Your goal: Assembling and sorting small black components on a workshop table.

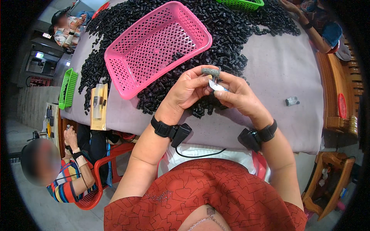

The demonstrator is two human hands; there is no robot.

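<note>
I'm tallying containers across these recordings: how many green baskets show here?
2: one green basket at the left edge of the table, and a second green basket partly cut off at the picture's top. Others may be out of view.

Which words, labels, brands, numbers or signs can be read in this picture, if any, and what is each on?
None can be read.
Small white piece in the right hand: too small to tell whether it is printed.
Tan board at the table's left side: any marks too small to read.
Bright rectangle in the background: too blurred.
Red shirt: dark line pattern, no readable letters.
</note>
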